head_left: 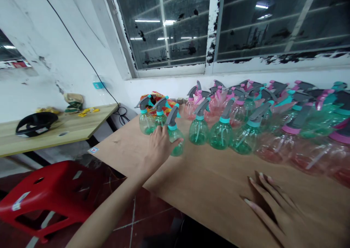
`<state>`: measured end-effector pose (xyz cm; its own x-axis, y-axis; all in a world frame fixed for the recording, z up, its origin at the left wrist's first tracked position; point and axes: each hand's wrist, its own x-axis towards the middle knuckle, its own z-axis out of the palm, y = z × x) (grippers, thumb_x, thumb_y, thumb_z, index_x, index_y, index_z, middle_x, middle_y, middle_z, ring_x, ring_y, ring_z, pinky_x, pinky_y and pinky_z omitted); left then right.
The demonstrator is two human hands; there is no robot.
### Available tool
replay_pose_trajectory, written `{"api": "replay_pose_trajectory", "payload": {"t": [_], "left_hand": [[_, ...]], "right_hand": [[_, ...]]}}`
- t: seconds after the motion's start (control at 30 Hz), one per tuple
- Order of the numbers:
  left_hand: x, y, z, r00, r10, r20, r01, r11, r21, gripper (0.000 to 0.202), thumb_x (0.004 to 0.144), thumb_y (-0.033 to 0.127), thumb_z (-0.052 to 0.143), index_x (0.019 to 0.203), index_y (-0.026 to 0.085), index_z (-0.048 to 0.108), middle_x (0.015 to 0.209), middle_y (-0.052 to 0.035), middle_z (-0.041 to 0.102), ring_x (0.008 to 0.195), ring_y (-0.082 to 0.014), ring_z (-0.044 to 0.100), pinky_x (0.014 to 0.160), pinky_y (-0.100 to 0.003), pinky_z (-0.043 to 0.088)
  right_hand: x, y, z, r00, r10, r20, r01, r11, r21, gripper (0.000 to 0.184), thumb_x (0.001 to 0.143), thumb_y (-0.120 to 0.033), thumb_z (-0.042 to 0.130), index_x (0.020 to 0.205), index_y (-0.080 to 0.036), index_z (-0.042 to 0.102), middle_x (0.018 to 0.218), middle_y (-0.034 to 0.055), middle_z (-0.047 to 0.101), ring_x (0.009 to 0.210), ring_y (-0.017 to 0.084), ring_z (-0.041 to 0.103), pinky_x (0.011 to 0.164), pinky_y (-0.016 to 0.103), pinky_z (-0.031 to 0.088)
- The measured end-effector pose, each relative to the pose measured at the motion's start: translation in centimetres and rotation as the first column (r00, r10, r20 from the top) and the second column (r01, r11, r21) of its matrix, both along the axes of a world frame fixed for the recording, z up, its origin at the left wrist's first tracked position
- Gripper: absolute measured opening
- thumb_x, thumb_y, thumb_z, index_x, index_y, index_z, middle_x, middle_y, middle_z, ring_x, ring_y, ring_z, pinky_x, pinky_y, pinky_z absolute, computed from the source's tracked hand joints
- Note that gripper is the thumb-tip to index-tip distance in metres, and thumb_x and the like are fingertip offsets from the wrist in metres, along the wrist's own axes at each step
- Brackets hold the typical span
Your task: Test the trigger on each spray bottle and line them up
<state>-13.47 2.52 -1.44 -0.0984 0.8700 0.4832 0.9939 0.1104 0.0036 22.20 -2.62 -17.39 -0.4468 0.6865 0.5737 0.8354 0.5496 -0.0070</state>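
My left hand [160, 146] is wrapped round a green spray bottle [177, 140] with a grey and teal trigger head, which stands upright at the left part of the brown table [202, 182]. Just behind it are two more green spray bottles, one at the far left [146, 122] and one partly hidden by my fingers [160, 119]. Over the table's right front lies my right hand [279, 208], fingers spread, holding nothing. To the right of the left hand, a front row of green spray bottles [221, 133] leads on to pink ones [275, 146].
Many more pink and green bottles crowd the back right below a window [175, 25]. An orange patterned bag [155, 96] lies behind the left bottles. At left are a red stool [51, 193] and a wooden desk [73, 126] bearing a black headband-like object [37, 124].
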Motion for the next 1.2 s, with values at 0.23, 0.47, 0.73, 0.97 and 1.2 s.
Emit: {"api": "replay_pose_trajectory", "payload": {"t": [0.23, 0.47, 0.73, 0.97, 1.2], "left_hand": [[2.7, -3.2, -0.3, 0.952, -0.29, 0.095, 0.281, 0.955, 0.098, 0.056, 0.079, 0.067, 0.054, 0.102, 0.017, 0.05, 0.096, -0.0123, 0.061, 0.093, -0.0314, 0.061, 0.08, -0.046, 0.051], [7.9, -4.4, 0.5, 0.898, -0.39, 0.203, 0.407, 0.912, -0.048, 0.066, 0.077, 0.069, 0.054, 0.112, 0.013, 0.049, 0.103, -0.0158, 0.063, 0.099, -0.0339, 0.061, 0.085, -0.048, 0.05], [10.7, -1.9, 0.0, 0.794, -0.514, 0.325, 0.545, 0.838, -0.005, 0.071, 0.07, 0.072, 0.059, 0.117, 0.019, 0.051, 0.106, -0.013, 0.059, 0.103, -0.0346, 0.058, 0.089, -0.053, 0.047], [11.2, 0.6, 1.4, 0.453, -0.557, 0.696, 0.679, 0.721, 0.135, 0.067, 0.074, 0.049, 0.071, 0.132, 0.029, 0.043, 0.117, -0.0085, 0.061, 0.101, -0.0284, 0.062, 0.084, -0.045, 0.053], [12.7, 1.9, 1.7, 0.219, -0.568, 0.794, 0.774, 0.596, 0.213, 0.031, 0.08, 0.029, 0.064, 0.11, 0.025, 0.058, 0.108, -0.0051, 0.067, 0.091, -0.0225, 0.068, 0.08, -0.037, 0.057]], "right_hand": [[-0.3, -0.4, 1.1, 0.999, -0.015, -0.029, 0.013, 0.998, -0.061, 0.062, 0.092, -0.047, 0.031, 0.15, -0.026, 0.022, 0.147, 0.0069, 0.042, 0.134, 0.03, 0.039, 0.107, 0.053, 0.035], [-1.8, -0.7, 2.5, 0.988, -0.108, -0.106, 0.092, 0.985, -0.143, 0.066, 0.089, -0.057, 0.041, 0.144, -0.02, 0.036, 0.146, 0.0092, 0.044, 0.137, 0.029, 0.034, 0.108, 0.051, 0.034], [-2.3, -0.9, 3.9, 0.984, -0.157, -0.084, 0.137, 0.969, -0.207, 0.063, 0.091, -0.056, 0.04, 0.142, -0.019, 0.04, 0.148, 0.0106, 0.04, 0.138, 0.028, 0.032, 0.109, 0.051, 0.033], [-2.6, -0.9, 4.4, 0.984, -0.164, -0.072, 0.145, 0.965, -0.217, 0.061, 0.091, -0.055, 0.041, 0.139, -0.018, 0.045, 0.147, 0.0108, 0.041, 0.138, 0.027, 0.033, 0.109, 0.049, 0.033], [-2.6, -0.9, 4.3, 0.984, -0.168, -0.055, 0.155, 0.97, -0.188, 0.061, 0.091, -0.054, 0.041, 0.139, -0.016, 0.045, 0.147, 0.0111, 0.041, 0.138, 0.027, 0.032, 0.109, 0.049, 0.034]]}}
